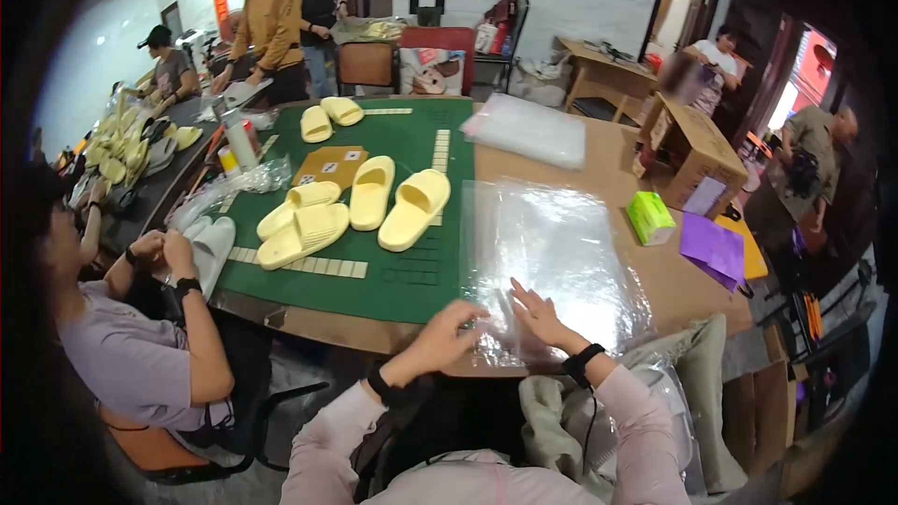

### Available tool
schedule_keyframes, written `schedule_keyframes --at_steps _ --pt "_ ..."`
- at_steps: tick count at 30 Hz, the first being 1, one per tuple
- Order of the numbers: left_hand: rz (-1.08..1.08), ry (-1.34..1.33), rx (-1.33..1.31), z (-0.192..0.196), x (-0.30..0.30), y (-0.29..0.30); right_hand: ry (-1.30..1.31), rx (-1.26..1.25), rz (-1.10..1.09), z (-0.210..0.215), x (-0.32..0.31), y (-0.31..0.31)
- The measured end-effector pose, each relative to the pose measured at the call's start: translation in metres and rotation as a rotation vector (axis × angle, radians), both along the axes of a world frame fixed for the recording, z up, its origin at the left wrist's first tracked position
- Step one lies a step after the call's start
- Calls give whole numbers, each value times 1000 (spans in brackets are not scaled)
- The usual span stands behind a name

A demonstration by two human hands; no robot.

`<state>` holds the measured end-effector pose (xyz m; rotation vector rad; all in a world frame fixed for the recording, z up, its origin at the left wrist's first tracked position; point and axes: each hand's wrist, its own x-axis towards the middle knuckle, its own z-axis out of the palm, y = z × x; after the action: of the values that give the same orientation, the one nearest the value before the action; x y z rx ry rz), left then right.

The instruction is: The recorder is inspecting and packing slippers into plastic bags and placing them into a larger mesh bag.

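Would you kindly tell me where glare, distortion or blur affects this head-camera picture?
Head view: strong glare whitens the clear plastic sheets beyond the right hand; the table edge nearest the wearer bows with the fisheye, and the picture's corners go black; a blurred patch sits beside the person in white; the yellow slippers look reasonably clear.

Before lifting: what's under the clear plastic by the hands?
The clear plastic lies on brown tabletop, its left edge at the green mat. Glare hides whatever is under its middle.
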<state>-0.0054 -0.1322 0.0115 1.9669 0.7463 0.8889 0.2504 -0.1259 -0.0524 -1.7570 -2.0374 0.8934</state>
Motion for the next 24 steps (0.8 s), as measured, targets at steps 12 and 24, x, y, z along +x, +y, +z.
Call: schedule_keyframes --at_steps 12,24 --pt "882 446 90 -32 -84 154 -529 271 138 -34 -26 -26" --pt "986 162 -464 -74 -192 216 -454 34 244 -14 -16 -14"
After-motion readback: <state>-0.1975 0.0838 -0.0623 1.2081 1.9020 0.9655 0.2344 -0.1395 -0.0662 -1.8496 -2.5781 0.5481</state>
